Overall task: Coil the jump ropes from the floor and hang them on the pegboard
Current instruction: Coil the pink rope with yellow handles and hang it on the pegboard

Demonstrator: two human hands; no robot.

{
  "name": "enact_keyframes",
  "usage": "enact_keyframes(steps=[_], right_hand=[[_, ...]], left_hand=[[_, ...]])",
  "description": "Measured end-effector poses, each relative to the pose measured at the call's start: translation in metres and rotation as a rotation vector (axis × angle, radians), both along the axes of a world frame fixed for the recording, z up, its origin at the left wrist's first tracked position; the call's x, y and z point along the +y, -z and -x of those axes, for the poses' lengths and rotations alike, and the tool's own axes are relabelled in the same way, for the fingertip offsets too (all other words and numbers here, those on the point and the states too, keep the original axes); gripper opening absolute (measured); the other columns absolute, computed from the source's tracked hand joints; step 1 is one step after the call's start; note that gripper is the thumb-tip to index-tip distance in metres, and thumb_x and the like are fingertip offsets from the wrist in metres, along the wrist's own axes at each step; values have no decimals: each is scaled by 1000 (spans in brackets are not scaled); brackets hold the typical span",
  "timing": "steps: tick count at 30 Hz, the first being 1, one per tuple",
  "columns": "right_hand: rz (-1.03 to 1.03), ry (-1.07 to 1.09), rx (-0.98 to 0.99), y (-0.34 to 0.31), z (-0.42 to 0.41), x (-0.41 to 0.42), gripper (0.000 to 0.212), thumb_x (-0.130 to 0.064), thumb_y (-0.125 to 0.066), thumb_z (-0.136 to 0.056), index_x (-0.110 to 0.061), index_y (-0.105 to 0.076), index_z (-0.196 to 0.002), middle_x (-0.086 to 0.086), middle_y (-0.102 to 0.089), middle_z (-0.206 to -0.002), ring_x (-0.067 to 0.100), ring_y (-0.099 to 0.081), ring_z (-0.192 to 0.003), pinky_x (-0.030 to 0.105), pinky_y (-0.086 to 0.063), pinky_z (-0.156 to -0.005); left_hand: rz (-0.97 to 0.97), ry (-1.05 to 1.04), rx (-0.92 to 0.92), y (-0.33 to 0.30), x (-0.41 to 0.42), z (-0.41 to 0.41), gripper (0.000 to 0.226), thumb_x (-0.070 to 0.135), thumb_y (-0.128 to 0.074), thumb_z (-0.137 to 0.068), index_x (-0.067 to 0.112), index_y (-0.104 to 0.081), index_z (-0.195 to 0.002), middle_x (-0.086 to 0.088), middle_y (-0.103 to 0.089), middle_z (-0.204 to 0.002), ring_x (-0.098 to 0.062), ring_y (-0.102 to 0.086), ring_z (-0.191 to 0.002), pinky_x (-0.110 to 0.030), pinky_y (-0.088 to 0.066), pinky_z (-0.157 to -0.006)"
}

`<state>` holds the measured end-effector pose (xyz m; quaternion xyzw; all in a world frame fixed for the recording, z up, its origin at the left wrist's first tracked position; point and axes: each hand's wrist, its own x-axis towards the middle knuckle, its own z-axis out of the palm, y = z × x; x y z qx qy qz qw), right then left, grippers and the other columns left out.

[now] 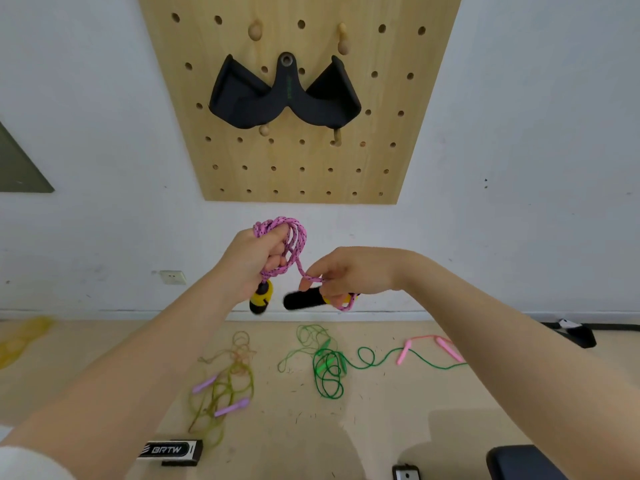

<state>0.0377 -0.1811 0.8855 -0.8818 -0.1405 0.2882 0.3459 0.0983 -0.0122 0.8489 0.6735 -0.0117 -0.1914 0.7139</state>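
A person is standing before a white wall, arms reaching forward, coiling a pink braided jump rope [292, 237] in mid-air at the centre of the view. Toward nine o'clock of centre, the left hand [252, 261] is closing as a fist around several gathered loops, with one yellow-and-black handle [260, 301] dangling just beneath it. Toward three o'clock, the right hand [349, 275] is pinching the last run of rope while also holding the second handle [304, 299], which is pointing sideways and looking blurred. At twelve o'clock the wooden pegboard [398, 109] is carrying a black cable-row grip [284, 98], with bare wooden pegs [255, 31] sticking out above it. At six o'clock, lying on the floor, an olive rope with lilac handles [225, 386], a green rope [329, 368] and a pink-handled rope [429, 344] are waiting, uncoiled. Likely risks: the loops are bunching unevenly, so any slackening of the fist could be spilling them; the hanging handle could be swinging and tugging a loop free; and the green and pink-handled ropes are overlapping, so lifting one may drag the other.
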Motion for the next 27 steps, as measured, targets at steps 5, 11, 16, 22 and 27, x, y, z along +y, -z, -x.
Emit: enact_keyframes(steps=[5, 11, 16, 22, 27], right_hand=[[22, 213, -150, 11, -4, 7, 31, -37, -46, -97, -9, -60, -98, -3, -44, -67, 10, -39, -56, 22, -36, -57], [-298, 327, -69, 13, -5, -2, 15, -33, -60, -89, -22, -61, -100, -19, -47, -54, 8, -31, -52, 18, -26, -48], [-518, 289, -20, 12, -5, 11, 22, 6, -50, -77, -12, -51, -89, -13, -44, -50, 4, -34, -44, 20, -18, -44], [-504, 332, 112, 16, -5, 11, 13, -13, -49, -85, -15, -56, -75, -11, -58, -62, 14, -49, -53, 23, -28, -48], [-719, 595, 70, 23, -7, 24, 25, -5, -40, -89, -13, -47, -67, 1, -52, -62, 13, -43, -52, 20, -22, -44]], left_hand=[[294, -32, 119, -9, -7, 6, 29, 20, -44, -99, 9, -53, -73, 10, -31, -37, -5, -22, -29, -15, -35, -39], [213, 280, 103, -22, -1, 18, 36, 16, -38, -97, 11, -46, -62, 8, -24, -38, -6, -17, -29, -17, -32, -39], [61, 461, 49, -27, -8, 25, 56, 12, -32, -94, 21, -41, -40, 8, -24, -36, -8, -20, -28, -21, -42, -49], [54, 377, -9, -34, -9, 22, 51, 13, -32, -96, 18, -37, -46, 3, -29, -37, -12, -29, -30, -19, -45, -48], [221, 288, 28, -27, -14, 19, 41, 14, -33, -97, 12, -37, -57, 1, -41, -44, -14, -43, -37, -20, -50, -56]])
